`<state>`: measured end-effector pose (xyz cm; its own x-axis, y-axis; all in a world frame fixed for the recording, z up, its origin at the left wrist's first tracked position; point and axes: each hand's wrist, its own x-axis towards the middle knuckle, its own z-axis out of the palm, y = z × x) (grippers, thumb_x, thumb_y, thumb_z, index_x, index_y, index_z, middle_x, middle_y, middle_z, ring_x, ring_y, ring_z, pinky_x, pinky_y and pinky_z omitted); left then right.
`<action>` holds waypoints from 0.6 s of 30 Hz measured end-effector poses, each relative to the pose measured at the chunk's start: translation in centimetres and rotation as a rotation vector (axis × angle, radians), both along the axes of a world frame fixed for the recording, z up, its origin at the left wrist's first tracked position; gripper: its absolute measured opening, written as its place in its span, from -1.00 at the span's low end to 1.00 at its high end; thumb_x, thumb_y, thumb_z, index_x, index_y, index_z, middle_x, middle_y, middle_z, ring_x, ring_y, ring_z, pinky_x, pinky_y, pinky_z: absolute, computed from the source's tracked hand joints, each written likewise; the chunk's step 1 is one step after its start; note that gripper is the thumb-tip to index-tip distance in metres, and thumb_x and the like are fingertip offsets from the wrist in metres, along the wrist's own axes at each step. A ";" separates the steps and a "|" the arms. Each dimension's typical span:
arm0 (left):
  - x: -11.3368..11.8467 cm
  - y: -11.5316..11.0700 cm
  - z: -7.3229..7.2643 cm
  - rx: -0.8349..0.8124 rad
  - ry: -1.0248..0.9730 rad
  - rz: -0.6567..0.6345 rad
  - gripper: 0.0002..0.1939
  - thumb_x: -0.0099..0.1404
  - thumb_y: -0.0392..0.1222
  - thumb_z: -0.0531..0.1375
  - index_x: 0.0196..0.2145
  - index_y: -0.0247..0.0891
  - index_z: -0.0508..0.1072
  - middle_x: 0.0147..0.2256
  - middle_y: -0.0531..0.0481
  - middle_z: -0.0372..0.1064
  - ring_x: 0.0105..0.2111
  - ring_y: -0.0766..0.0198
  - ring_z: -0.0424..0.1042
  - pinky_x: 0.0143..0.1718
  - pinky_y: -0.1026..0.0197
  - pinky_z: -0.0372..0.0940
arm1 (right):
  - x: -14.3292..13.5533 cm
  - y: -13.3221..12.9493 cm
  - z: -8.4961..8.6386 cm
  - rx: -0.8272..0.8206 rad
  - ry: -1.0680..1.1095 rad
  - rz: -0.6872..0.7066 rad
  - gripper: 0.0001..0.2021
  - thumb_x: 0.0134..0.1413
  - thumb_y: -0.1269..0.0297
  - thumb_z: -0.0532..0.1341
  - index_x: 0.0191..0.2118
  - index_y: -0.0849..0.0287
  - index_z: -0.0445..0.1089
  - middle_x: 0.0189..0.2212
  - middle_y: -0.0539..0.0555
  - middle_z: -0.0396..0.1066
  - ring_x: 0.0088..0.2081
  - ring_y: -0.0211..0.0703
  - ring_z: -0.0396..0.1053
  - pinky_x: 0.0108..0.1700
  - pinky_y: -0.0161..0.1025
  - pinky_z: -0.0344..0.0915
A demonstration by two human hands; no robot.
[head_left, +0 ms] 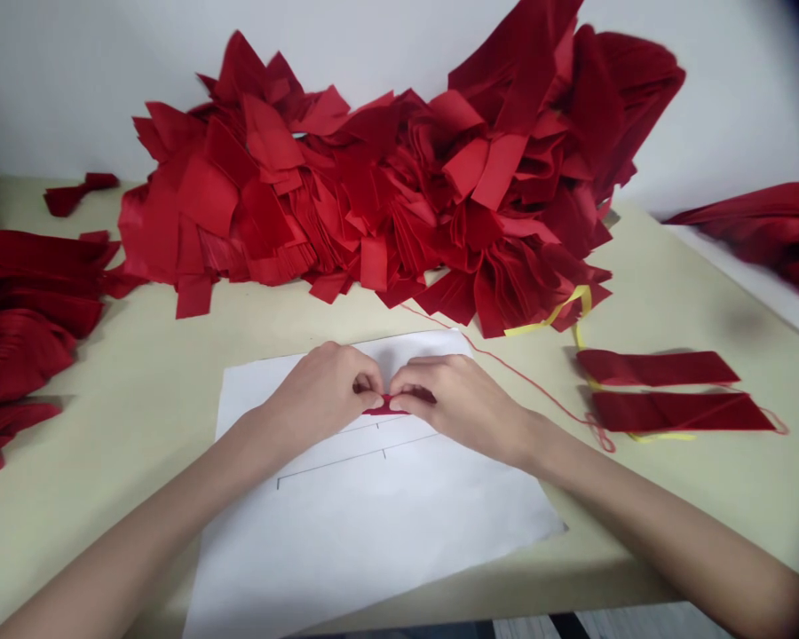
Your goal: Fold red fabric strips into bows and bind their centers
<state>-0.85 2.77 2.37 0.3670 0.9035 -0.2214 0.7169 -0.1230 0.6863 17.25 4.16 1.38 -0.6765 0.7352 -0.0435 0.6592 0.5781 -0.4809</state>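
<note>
Both my hands meet in a narrow pinch: my left hand [336, 382] and my right hand [449, 390] each clasp one side of a small red piece [386, 408] between thumb and fingers. It lies directly at my fingertips, and neither hand is nearer, since both touch it. What shows of it runs crosswise, from one pinch to the other; my fingers hide the rest, so I cannot tell its full length. It looks soft and matte, like cloth.

Just beneath the grip is a smooth white sheet [373, 532], set askew, with thin ruled lines [333, 463] slanting close by on my side of the piece. The pale tabletop [139, 399] spreads around it.

Beyond the grip rises a ruffled heap [373, 195] of red strips, square-ended and fanned in layers. To the right of my grip, past the right wrist, lie two flat red strips [679, 414], side by side, near a thin red string [519, 377] and a narrow yellow ribbon [552, 315]. Well off to the left, more red material [27, 328] sits in soft folds.
</note>
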 end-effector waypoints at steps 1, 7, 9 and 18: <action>-0.1 0.0 -0.1 0.008 -0.002 0.000 -0.83 0.12 -0.32 0.13 -0.54 -0.19 0.48 -0.57 0.12 0.40 -0.55 0.34 0.31 -0.51 0.27 0.15 | 0.0 0.0 0.0 0.004 -0.005 0.012 -0.88 0.08 0.41 0.16 -0.40 0.13 0.44 -0.44 -0.07 0.45 -0.41 -0.32 0.31 -0.34 -0.33 0.12; -0.5 0.1 -0.2 0.047 0.020 -0.080 -0.79 0.17 -0.32 0.10 -0.55 -0.21 0.46 -0.60 0.14 0.37 -0.58 0.38 0.25 -0.52 0.29 0.11 | 0.0 0.1 -0.1 0.045 -0.044 0.020 -0.90 0.09 0.38 0.16 -0.39 0.15 0.40 -0.46 -0.09 0.42 -0.44 -0.34 0.29 -0.36 -0.33 0.12; -0.7 0.0 -0.2 0.076 0.038 -0.102 -0.80 0.18 -0.34 0.09 -0.52 -0.22 0.47 -0.57 0.12 0.38 -0.56 0.37 0.28 -0.51 0.29 0.12 | 0.0 -0.1 -0.3 0.109 -0.063 0.045 -0.88 0.13 0.37 0.12 -0.38 0.17 0.39 -0.43 -0.06 0.42 -0.41 -0.32 0.30 -0.35 -0.32 0.13; -1.3 -1.7 -1.9 0.474 0.245 -0.299 -0.76 0.31 -0.35 0.04 -0.47 -0.29 0.43 -0.47 0.04 0.37 -0.47 0.29 0.32 -0.46 0.22 0.12 | 1.0 -1.4 -2.0 0.675 -0.073 0.346 -0.83 0.14 0.52 0.04 -0.38 0.26 0.35 -0.45 0.02 0.34 -0.44 -0.22 0.19 -0.41 -0.25 0.11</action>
<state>-2.11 1.09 0.45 0.6093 0.7898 0.0696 0.7342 -0.5952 0.3268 18.20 2.76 -0.63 -0.8860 0.3642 0.2869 0.4030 0.9109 0.0882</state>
